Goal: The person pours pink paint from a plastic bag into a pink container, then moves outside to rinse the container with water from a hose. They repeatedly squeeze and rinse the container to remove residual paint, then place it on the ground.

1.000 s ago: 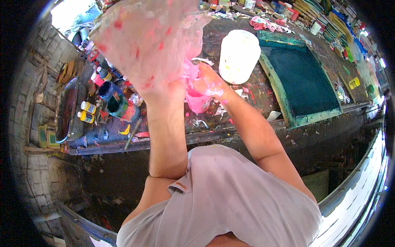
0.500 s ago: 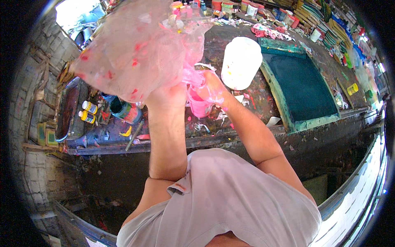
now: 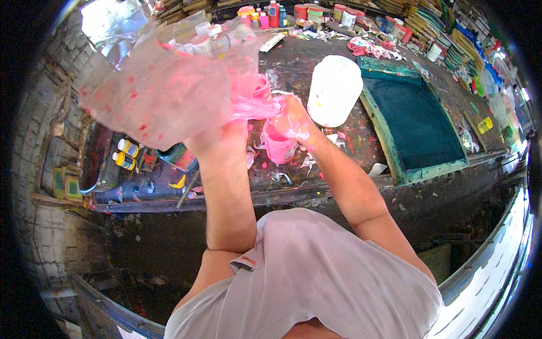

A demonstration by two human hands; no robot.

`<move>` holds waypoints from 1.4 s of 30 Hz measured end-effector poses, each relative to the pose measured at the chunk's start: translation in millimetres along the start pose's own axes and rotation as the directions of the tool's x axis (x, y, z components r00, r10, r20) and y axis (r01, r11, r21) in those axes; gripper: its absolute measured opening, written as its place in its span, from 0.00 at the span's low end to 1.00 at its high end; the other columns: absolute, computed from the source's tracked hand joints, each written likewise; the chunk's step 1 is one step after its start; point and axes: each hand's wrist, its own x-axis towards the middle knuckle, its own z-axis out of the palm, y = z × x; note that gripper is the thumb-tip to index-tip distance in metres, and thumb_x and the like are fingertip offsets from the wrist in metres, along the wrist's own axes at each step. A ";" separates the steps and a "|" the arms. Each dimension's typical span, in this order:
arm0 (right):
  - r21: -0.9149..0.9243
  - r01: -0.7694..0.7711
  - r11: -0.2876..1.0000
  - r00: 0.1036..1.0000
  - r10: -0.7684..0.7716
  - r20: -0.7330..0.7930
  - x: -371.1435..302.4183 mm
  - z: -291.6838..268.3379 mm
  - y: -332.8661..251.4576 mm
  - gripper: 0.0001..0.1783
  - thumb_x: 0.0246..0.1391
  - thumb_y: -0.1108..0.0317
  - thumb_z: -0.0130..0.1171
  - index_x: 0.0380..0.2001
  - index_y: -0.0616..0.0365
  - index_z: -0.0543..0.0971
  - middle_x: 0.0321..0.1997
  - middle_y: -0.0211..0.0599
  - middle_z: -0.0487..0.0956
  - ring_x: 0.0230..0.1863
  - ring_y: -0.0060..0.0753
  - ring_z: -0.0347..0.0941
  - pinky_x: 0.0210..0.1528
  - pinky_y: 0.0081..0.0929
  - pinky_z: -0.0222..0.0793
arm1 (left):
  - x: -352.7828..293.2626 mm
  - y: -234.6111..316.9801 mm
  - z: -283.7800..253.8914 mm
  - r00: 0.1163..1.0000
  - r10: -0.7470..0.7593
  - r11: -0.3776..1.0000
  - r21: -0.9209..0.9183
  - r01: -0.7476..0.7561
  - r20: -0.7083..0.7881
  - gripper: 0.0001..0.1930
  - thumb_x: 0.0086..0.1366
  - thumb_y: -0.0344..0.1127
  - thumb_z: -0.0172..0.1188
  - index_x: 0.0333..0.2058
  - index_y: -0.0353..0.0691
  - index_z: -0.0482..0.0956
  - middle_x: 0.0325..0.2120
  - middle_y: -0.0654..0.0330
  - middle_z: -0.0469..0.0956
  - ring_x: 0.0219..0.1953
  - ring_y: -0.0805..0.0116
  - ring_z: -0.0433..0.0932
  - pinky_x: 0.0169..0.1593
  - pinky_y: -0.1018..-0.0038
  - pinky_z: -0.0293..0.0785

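Note:
A large, cloudy plastic bag [image 3: 164, 93], spotted with pink and red paint, spreads over my left hand [image 3: 217, 131]. That hand grips the bag, though the plastic hides most of its fingers. From there a pink, paint-coated strip of the bag [image 3: 254, 108] stretches across to my right hand [image 3: 294, 118], which is closed on its end and smeared with pink paint. Just below my right hand stands a pink paint cup [image 3: 280, 149]. Another pink container [image 3: 262, 87] sits behind the stretched plastic, partly covered by it.
A white bucket [image 3: 335, 93] stands right of my hands, beside a green-framed printing screen [image 3: 415, 116]. At left are small yellow-labelled bottles [image 3: 125, 161] and a dark paint jar [image 3: 179, 157]. Paint bottles [image 3: 274, 16] and tubs line the back; paper scraps litter the worktable [image 3: 248, 195].
My left hand has moved a little left with the bag, drawing the pink strip longer between both hands. The pink container behind shows more. My right hand stays over the cup.

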 end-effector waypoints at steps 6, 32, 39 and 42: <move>0.045 -0.198 0.979 0.965 0.203 -0.167 -10.6 -4.6 2.4 0.13 0.63 0.64 0.61 0.32 0.63 0.86 0.31 0.56 0.85 0.34 0.59 0.83 0.39 0.48 0.76 | 27.7 94.4 -23.6 0.934 0.032 0.999 0.003 -0.036 0.357 0.20 0.72 0.49 0.64 0.56 0.47 0.83 0.56 0.59 0.83 0.60 0.55 0.79 0.63 0.48 0.75; -0.485 0.384 0.786 0.839 -0.516 -0.172 -87.0 32.9 76.1 0.21 0.61 0.67 0.63 0.57 0.49 0.83 0.67 0.42 0.80 0.71 0.53 0.73 0.77 0.53 0.64 | 42.3 151.4 -32.1 0.996 -0.025 0.980 0.199 0.006 0.090 0.19 0.76 0.51 0.63 0.56 0.46 0.82 0.46 0.61 0.85 0.43 0.56 0.85 0.44 0.44 0.84; 0.063 0.194 0.979 0.946 -0.170 -0.276 -115.8 33.4 75.0 0.22 0.61 0.75 0.59 0.58 0.59 0.84 0.62 0.49 0.83 0.66 0.54 0.78 0.71 0.47 0.71 | 49.8 243.4 -79.1 0.979 0.019 0.886 0.451 -0.110 0.202 0.23 0.74 0.49 0.62 0.60 0.42 0.78 0.47 0.49 0.83 0.45 0.46 0.83 0.47 0.44 0.82; -0.182 0.282 0.942 0.900 -0.325 -0.291 -131.7 16.4 81.4 0.18 0.56 0.80 0.64 0.50 0.59 0.88 0.53 0.45 0.88 0.57 0.51 0.83 0.64 0.44 0.77 | 74.4 337.0 -118.8 0.988 0.077 0.736 0.661 -0.148 0.135 0.28 0.73 0.48 0.61 0.62 0.33 0.76 0.51 0.39 0.81 0.49 0.37 0.82 0.52 0.34 0.81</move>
